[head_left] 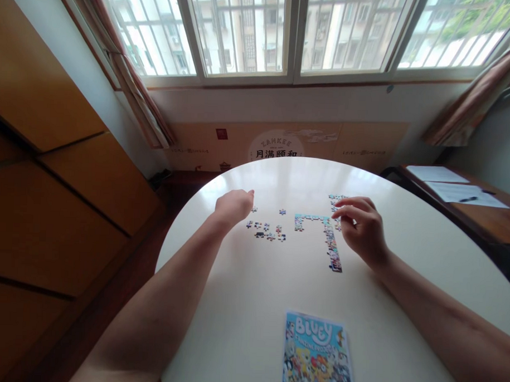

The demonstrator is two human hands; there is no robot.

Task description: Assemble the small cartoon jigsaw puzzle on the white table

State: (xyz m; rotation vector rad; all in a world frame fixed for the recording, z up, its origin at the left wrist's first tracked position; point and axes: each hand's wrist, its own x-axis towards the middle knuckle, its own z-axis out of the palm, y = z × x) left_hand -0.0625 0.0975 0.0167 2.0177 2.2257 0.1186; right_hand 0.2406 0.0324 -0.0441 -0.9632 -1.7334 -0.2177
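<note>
The right hand [362, 228] pinches its fingertips at the assembled puzzle border [332, 241]. The left hand [233, 207] curls loosely beside the loose pieces [266, 230]. I cannot tell whether either holds a piece. Light, flat pressure should keep the joints aligned.

Looks like a home, prob. a living/dining rm in an apt. Round white surface [255, 302] mid-room. Behind it: wide barred window [244, 34], apt blocks outside, brown curtains [133, 81] at both ends, printed board [277, 144] leaning on the wall below. Left of the surface: wooden cabinet fronts [50, 178]. Right of it: wooden side desk [480, 215] w/ papers [437, 174] & a pen [468, 199]. On the surface: kids' jigsaw [332, 244], part-built, & its cartoon picture card [316, 355].
</note>
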